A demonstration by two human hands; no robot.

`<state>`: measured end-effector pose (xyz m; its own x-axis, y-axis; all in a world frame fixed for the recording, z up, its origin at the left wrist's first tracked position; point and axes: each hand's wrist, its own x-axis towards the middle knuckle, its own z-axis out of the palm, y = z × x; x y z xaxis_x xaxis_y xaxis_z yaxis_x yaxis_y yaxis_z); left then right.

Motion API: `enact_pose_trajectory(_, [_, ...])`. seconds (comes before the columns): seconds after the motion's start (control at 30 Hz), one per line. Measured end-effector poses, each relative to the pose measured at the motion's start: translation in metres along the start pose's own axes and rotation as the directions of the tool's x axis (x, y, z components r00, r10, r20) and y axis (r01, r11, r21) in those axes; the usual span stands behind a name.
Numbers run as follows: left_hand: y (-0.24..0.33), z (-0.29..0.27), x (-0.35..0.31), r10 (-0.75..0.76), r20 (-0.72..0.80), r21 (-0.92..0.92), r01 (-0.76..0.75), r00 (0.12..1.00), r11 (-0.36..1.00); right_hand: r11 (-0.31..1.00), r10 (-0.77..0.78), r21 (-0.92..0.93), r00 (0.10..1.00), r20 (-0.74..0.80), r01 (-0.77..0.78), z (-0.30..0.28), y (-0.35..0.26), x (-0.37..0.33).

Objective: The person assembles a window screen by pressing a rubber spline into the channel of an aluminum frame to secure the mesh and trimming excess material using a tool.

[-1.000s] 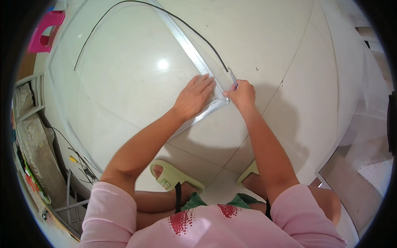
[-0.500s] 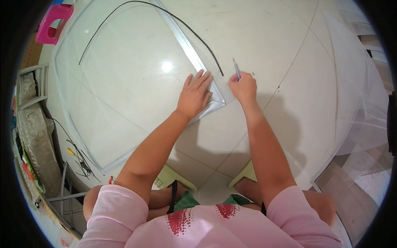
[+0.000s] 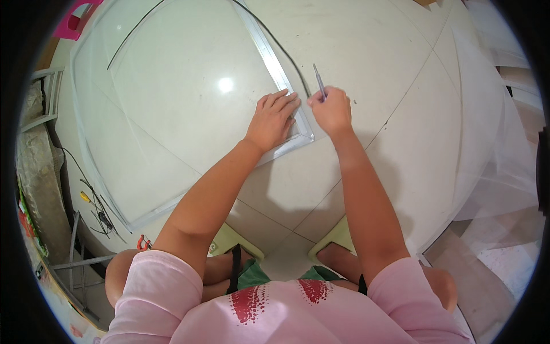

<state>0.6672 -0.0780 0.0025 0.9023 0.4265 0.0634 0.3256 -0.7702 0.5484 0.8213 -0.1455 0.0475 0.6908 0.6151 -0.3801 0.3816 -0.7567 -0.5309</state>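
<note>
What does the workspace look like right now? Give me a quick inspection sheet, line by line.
Surface: glossy pale tiled floor, with a lamp glare.
Job's things: light metal frame lying flat on the floor, a thin black cord running along its bar, and a slim metal tool.
Clutter: pink plastic item at the upper left; sheer white mesh heaped at the right.
Grips: left hand pressed flat on the frame's corner; right hand closed on the slim tool.
Cables: loose wires and red-handled pliers at the left.
Surroundings: metal rack on the left; yellow-green slippers.
</note>
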Motion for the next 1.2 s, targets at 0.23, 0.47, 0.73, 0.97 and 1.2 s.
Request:
enact_pose_trajectory(0.23, [-0.017, -0.003, 0.005, 0.086, 0.012, -0.078, -0.085, 0.996, 0.993, 0.959, -0.084, 0.277, 0.995, 0.051, 0.067, 0.031, 0.029, -0.043])
enact_pose_trajectory(0.47, [-0.017, -0.010, 0.007, 0.007, 0.045, -0.218, 0.003, 0.999, 0.976, 0.969, -0.210, 0.108, 0.973, -0.098, 0.220, 0.049, 0.041, -0.048])
enact_pose_trajectory(0.73, [-0.016, 0.003, 0.009, -0.061, -0.096, -0.279, 0.032, 0.994, 0.960, 0.945, -0.163, 0.274, 0.983, -0.086, 0.180, 0.048, 0.045, -0.049])
enact_pose_trajectory(0.97, [-0.013, 0.010, 0.013, -0.110, -0.131, -0.321, 0.063, 0.985, 0.945, 0.922, -0.127, 0.364, 0.991, -0.044, 0.134, 0.047, 0.056, -0.044])
enact_pose_trajectory(1.2, [-0.015, 0.009, 0.011, -0.116, -0.128, -0.328, 0.068, 0.985, 0.942, 0.930, -0.131, 0.348, 0.991, 0.018, 0.116, 0.043, 0.053, -0.044])
